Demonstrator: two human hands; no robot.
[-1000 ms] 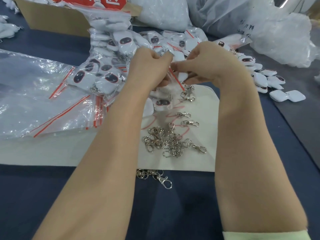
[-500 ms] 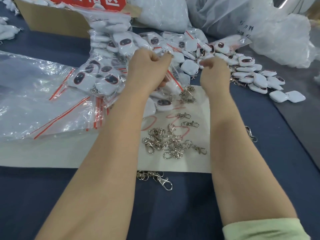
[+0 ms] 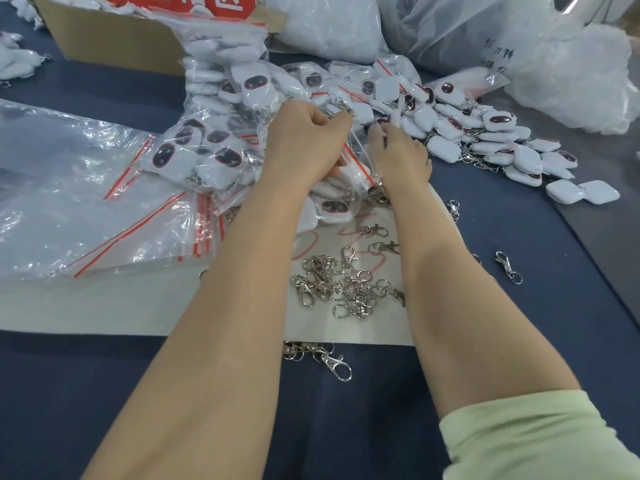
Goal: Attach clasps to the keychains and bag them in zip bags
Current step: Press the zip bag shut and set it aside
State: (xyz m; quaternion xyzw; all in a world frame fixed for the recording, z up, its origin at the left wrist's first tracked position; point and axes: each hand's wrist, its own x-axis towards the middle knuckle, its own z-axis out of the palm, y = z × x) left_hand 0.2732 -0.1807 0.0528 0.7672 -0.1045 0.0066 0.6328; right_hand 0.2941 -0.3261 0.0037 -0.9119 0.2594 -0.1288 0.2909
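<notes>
At left hand [image 3: 304, 143], bag [image 3: 360, 166] (tilted diagonally)

even, diffuse overhead light, bright throughout; shadows on the dark worktop [image 3: 69, 393] are faint and soft-edged. white glare streaks the clear plastic bags [image 3: 62, 188] at left. wide-angle distortion stretches the frame edges; far corners look soft and washed out, while the central metal clasps [image 3: 346, 285] are crisp.

Table [image 3: 381, 427] (dark blue) carries sheet [image 3: 138, 306], keychains [image 3: 526, 161], clasps [image 3: 334, 363].
</notes>
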